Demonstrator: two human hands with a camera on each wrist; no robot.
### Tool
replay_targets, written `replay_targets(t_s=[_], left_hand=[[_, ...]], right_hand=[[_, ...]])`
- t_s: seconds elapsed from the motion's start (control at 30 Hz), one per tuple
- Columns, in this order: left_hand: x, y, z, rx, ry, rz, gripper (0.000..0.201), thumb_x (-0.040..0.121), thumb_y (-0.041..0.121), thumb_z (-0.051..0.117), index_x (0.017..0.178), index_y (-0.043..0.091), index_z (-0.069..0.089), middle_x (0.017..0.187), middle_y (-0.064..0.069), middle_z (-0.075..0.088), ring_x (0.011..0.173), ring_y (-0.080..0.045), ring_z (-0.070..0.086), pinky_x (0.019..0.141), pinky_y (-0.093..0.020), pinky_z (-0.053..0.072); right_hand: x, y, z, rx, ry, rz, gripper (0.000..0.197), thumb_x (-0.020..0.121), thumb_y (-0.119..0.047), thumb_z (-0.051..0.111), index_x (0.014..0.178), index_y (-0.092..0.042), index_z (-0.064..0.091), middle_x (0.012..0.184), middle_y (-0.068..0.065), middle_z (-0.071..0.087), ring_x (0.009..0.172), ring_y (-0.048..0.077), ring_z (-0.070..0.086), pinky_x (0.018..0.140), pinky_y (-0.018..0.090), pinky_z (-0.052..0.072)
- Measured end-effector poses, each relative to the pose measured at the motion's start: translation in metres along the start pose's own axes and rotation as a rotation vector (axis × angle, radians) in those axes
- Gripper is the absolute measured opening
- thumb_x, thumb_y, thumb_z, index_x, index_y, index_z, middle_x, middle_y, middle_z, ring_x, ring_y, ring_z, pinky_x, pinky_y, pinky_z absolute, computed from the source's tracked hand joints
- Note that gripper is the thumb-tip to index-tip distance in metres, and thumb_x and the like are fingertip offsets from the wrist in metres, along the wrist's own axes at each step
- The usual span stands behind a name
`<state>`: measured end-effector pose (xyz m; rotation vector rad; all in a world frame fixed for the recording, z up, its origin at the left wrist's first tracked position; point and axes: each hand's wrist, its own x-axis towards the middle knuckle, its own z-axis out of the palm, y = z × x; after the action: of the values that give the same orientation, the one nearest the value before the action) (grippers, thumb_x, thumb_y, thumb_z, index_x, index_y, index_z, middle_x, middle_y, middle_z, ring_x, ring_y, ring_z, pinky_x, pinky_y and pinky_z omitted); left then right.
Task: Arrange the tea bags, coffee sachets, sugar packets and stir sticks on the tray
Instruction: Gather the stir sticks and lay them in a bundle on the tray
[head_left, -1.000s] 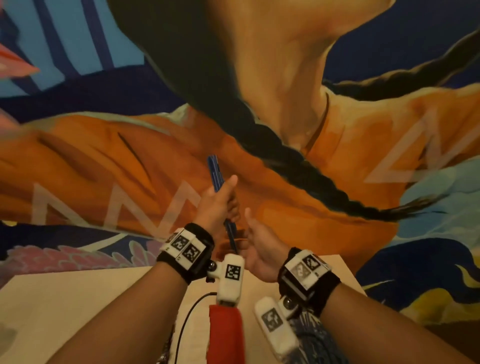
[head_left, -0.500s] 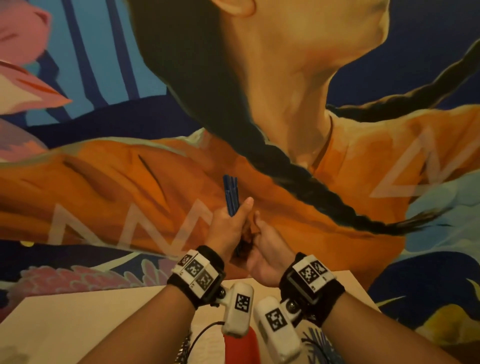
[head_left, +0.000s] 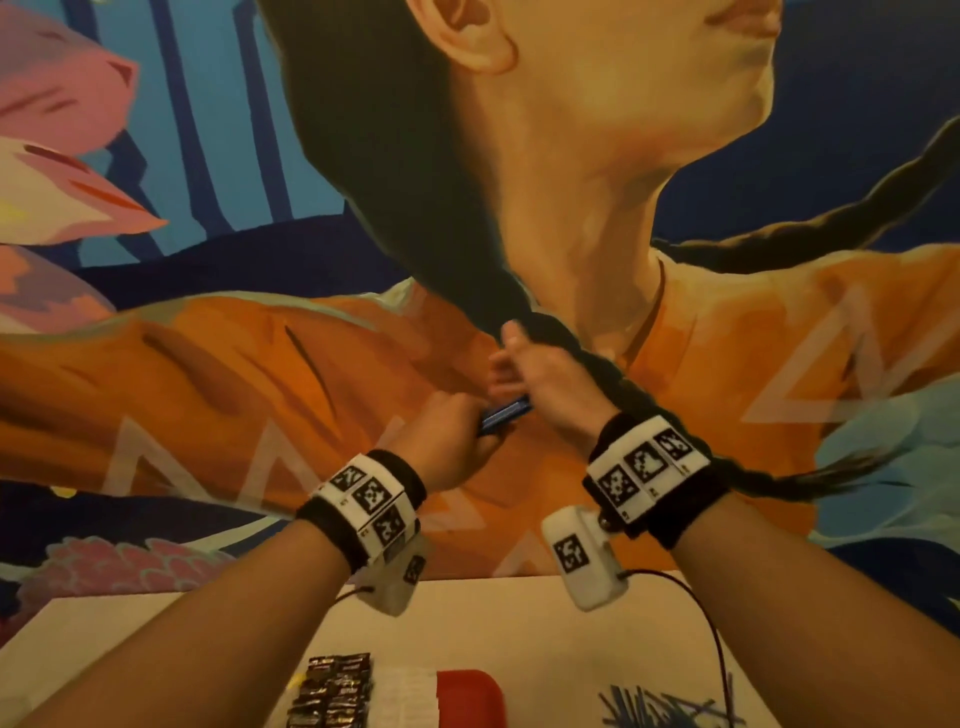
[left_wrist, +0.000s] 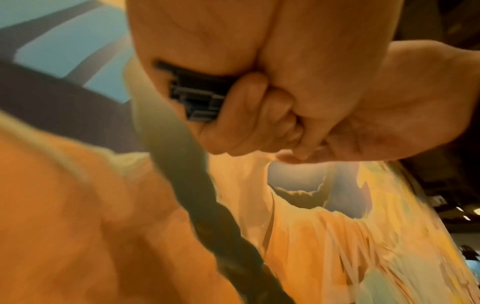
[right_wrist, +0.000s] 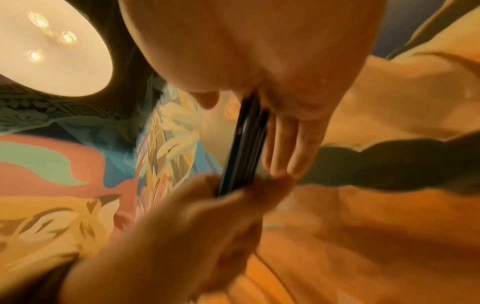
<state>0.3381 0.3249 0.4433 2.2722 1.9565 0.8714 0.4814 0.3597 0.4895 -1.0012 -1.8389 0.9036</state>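
Both forearms reach forward and up, raised well above the pale surface (head_left: 156, 639), each wrist wrapped in a black band carrying white marker tiles. The left hand (head_left: 447, 441) is closed into a fist, its fingers (left_wrist: 249, 115) curled round one end of a bundle of thin dark-blue stir sticks (head_left: 504, 415) that lies roughly level between the hands. The right hand (head_left: 545, 374) stands higher and just beside it, back toward the head camera, its fingers (right_wrist: 288, 144) straight and laid flat along the side of the bundle, thumb on the other side. The two hands touch.
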Motion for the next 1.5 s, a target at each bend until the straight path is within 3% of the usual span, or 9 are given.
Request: replay_targets(t_s=[0.1,0.3,0.4,0.6,0.7,0.83,1.1,1.37,1.5], left_hand=[[0.016,0.005,-0.013,0.248,-0.038,0.023,0.023,0.096,0.038,0.056,0.103,0.02,0.069,0.089,-0.004,0.068,0.072,-0.019,0.063,0.07,-0.039,0.056],[0.033,0.018,-0.035,0.49,-0.186,0.034,0.012,0.095,0.028,0.056,0.089,0.023,0.066,0.082,0.0,0.064,0.07,-0.017,0.062,0.069,-0.036,0.057],[0.038,0.036,-0.039,0.493,-0.171,0.013,0.004,0.093,0.023,0.06,0.089,0.022,0.06,0.083,0.0,0.062,0.069,-0.017,0.062,0.066,-0.032,0.056],[0.038,0.061,-0.033,0.349,-0.04,0.019,0.035,0.088,0.017,0.065,0.104,0.022,0.034,0.084,-0.001,0.059,0.067,-0.018,0.059,0.06,-0.038,0.054],[0.03,0.06,-0.038,0.197,-0.041,0.076,0.037,0.083,0.02,0.072,0.108,0.027,0.045,0.088,0.004,0.064,0.075,-0.016,0.065,0.068,-0.043,0.059],[0.012,0.057,-0.055,-0.149,0.032,0.147,0.023,0.084,0.02,0.079,0.094,0.036,0.067,0.084,0.017,0.071,0.077,0.0,0.068,0.07,-0.019,0.057],[0.003,0.061,-0.023,-0.83,0.225,-0.027,0.013,0.086,0.008,0.072,0.098,0.007,0.075,0.093,-0.01,0.077,0.081,-0.022,0.074,0.07,-0.026,0.06],[-0.004,0.055,-0.026,-0.935,0.307,-0.044,0.016,0.076,0.02,0.074,0.089,0.013,0.077,0.089,-0.007,0.076,0.079,-0.018,0.071,0.07,-0.022,0.058],[-0.002,0.063,-0.021,-0.981,0.321,-0.022,0.014,0.073,0.021,0.074,0.085,0.015,0.078,0.087,-0.006,0.076,0.077,-0.018,0.071,0.07,-0.023,0.059]], right_hand=[[-0.002,0.0,-0.004,-0.193,-0.134,-0.035,0.052,0.097,-0.059,0.039,0.088,-0.02,0.073,0.092,0.002,0.073,0.09,0.022,0.068,0.092,0.047,0.052],[-0.011,-0.009,-0.03,-0.717,-0.394,-0.209,0.012,0.088,-0.031,0.062,0.097,-0.025,0.067,0.084,0.0,0.067,0.074,0.019,0.064,0.072,0.043,0.058],[-0.014,-0.02,-0.031,-0.925,-0.376,-0.234,0.009,0.083,-0.018,0.06,0.091,-0.021,0.057,0.077,-0.002,0.056,0.065,0.017,0.056,0.055,0.035,0.052],[-0.01,-0.016,-0.036,-1.101,-0.187,-0.248,0.011,0.095,-0.027,0.049,0.086,-0.022,0.045,0.069,-0.005,0.04,0.059,0.015,0.038,0.065,0.035,0.037],[-0.01,-0.009,-0.042,-1.07,-0.162,-0.218,0.014,0.095,-0.03,0.048,0.088,-0.023,0.038,0.07,-0.004,0.039,0.061,0.017,0.041,0.067,0.036,0.036],[-0.007,0.002,-0.056,-1.046,-0.126,-0.163,0.019,0.097,-0.039,0.048,0.086,-0.024,0.045,0.071,-0.003,0.041,0.068,0.021,0.047,0.065,0.034,0.037],[-0.004,0.004,-0.055,-1.083,-0.061,-0.21,0.022,0.095,-0.042,0.049,0.09,-0.021,0.051,0.071,-0.002,0.043,0.072,0.021,0.051,0.069,0.035,0.044],[-0.005,0.01,-0.092,-0.16,-0.001,-0.452,0.031,0.083,-0.054,0.068,0.095,-0.026,0.073,0.091,-0.013,0.07,0.087,0.0,0.064,0.08,0.023,0.053],[-0.004,0.005,-0.08,0.384,0.019,-0.19,0.051,0.094,-0.059,0.042,0.109,-0.017,0.068,0.108,-0.003,0.071,0.101,0.009,0.066,0.091,0.037,0.053]])
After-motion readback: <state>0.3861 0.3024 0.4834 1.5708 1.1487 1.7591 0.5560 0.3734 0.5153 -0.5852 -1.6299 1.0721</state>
